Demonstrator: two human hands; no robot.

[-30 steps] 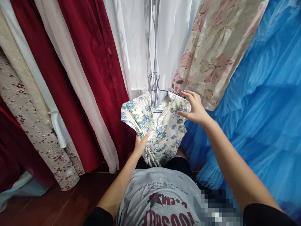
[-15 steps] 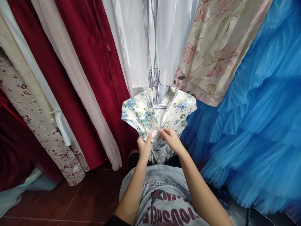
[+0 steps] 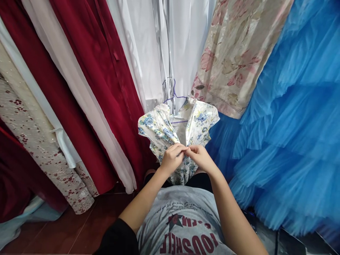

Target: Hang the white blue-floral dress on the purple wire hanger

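Observation:
A white dress with blue and yellow flowers (image 3: 200,120) hangs in front of me on a thin purple hanger (image 3: 175,95). Its neckline opens in a V. At the bottom of that V, my left hand (image 3: 174,156) pinches the fabric edge with its fingers. My right hand (image 3: 199,156) grips the other edge between thumb and forefinger, its fingertips meeting those of the left. Whatever small part lies between the fingertips is hidden. Below the hands, the dress gathers and hangs down in front of my dark shorts.
Long dark red cloth (image 3: 106,81) and a speckled cream garment (image 3: 39,148) hang on the left. White fabric (image 3: 186,42) with grey ribbons hangs behind the dress. At right are a beige floral garment (image 3: 233,71) and a full blue tulle gown (image 3: 292,141). Reddish tiles (image 3: 98,219) cover the floor.
My left hand has moved up and right across the dress, from its left side to meet my right hand at the neckline. The view has shifted slightly.

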